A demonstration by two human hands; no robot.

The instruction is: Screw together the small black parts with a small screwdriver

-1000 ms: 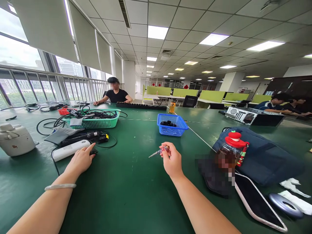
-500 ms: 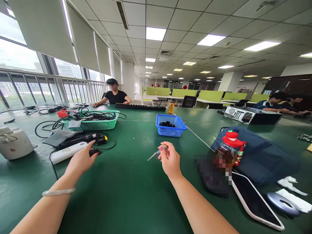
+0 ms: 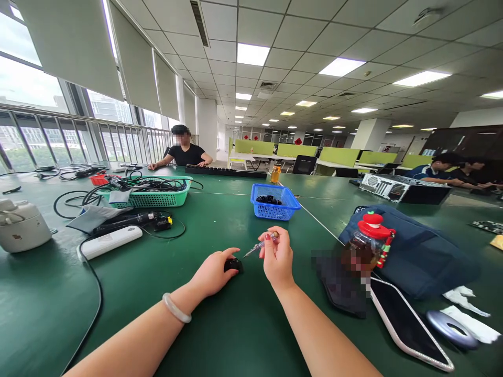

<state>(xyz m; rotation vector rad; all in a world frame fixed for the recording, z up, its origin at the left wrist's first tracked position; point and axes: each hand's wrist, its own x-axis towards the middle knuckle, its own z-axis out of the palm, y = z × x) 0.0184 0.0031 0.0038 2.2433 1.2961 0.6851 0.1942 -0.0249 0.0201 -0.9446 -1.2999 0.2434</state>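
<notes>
My left hand (image 3: 212, 273) is closed round a small black plastic piece (image 3: 234, 266), low over the green table; its exact kind does not show. Thumb and forefinger grip it at the sides. Just to the right, my right hand (image 3: 278, 262) pinches a slim screwdriver (image 3: 257, 246) with a see-through handle. The shaft slants down and left, its tip close to the black piece; whether they touch I cannot tell. Beyond both hands stands a blue plastic basket (image 3: 275, 212) with small black parts (image 3: 269, 200) inside.
On the left are a green basket (image 3: 157, 199) of cables, a long white device (image 3: 112, 242) and a white appliance (image 3: 23, 228). A red-lidded bottle (image 3: 367, 243), dark blue bag (image 3: 428, 256) and phone (image 3: 411, 319) lie right. Another person (image 3: 186, 154) sits across the table.
My left hand has moved right with the black piece, from beside the white device to the screwdriver's tip. My right hand has barely shifted and still holds the screwdriver.
</notes>
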